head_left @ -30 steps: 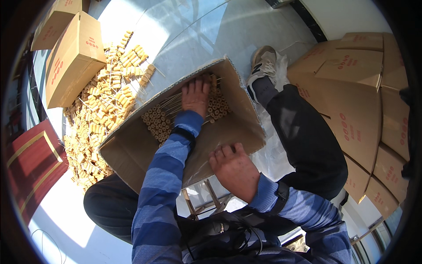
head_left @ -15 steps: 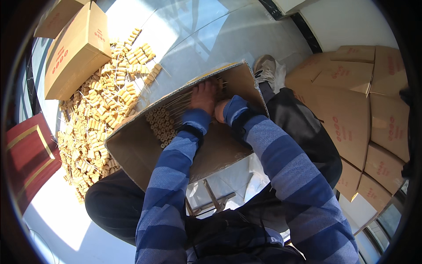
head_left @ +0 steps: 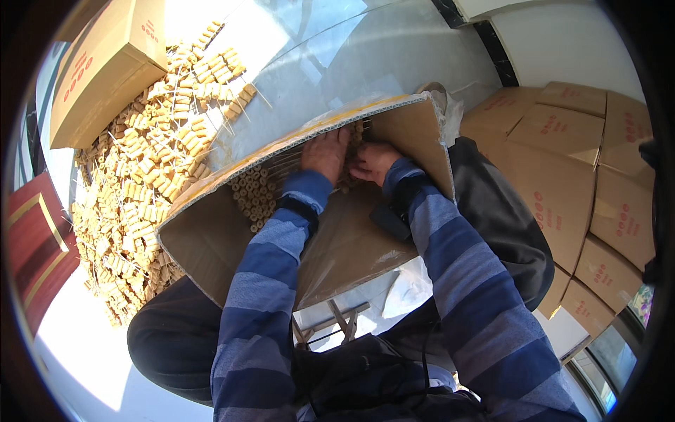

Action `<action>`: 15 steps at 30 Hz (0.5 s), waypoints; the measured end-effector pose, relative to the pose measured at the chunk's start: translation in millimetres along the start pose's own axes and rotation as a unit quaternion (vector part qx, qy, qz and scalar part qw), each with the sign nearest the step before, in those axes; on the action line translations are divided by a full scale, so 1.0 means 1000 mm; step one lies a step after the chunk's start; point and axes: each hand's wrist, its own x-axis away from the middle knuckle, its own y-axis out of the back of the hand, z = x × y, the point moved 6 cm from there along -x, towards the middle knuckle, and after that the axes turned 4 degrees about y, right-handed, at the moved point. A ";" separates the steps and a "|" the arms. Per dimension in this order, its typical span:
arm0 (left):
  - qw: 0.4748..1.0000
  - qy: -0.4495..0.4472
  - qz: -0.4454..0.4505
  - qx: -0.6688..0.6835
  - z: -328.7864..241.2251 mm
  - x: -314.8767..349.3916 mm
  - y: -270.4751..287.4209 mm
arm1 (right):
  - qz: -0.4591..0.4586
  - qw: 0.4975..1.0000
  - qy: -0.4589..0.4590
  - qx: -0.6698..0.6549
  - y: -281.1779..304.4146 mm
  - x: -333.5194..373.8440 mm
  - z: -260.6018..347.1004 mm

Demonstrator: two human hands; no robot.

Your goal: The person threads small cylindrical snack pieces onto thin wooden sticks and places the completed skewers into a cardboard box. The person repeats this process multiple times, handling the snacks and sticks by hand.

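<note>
An open cardboard box (head_left: 351, 246) stands tilted between my knees. Inside, at its left, tan ring-shaped food pieces (head_left: 254, 191) are packed on thin sticks, which run toward the right. My left hand (head_left: 325, 156) lies over the sticks with fingers stretched out, its fingertips partly behind the far box edge. Close beside it, my right hand (head_left: 376, 163) has its fingers curled against more skewered pieces (head_left: 356, 135) at the right end of the sticks. What its fingertips grip is partly hidden.
A large pile of skewered tan pieces (head_left: 140, 190) covers the floor at the left, next to a closed carton (head_left: 112, 74). Stacked cartons (head_left: 555, 162) line the right side. A red panel with gold trim (head_left: 42, 246) stands far left. Below the box shows a wooden frame (head_left: 341, 320).
My right hand has drawn back to the right, so more of its fingers show. My left hand stays over the sticks. The box appears slightly shifted as the view moves.
</note>
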 end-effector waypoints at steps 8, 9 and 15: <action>1.000 0.009 -0.018 -0.008 0.002 -0.007 0.002 | -0.039 0.996 -0.077 -0.034 -0.003 0.006 0.000; 0.999 0.007 -0.033 -0.013 0.001 -0.008 0.003 | -0.036 0.995 -0.083 -0.043 -0.006 0.010 0.000; 0.994 0.011 -0.090 -0.067 -0.004 -0.013 -0.002 | -0.045 0.995 -0.008 -0.088 -0.005 0.007 0.002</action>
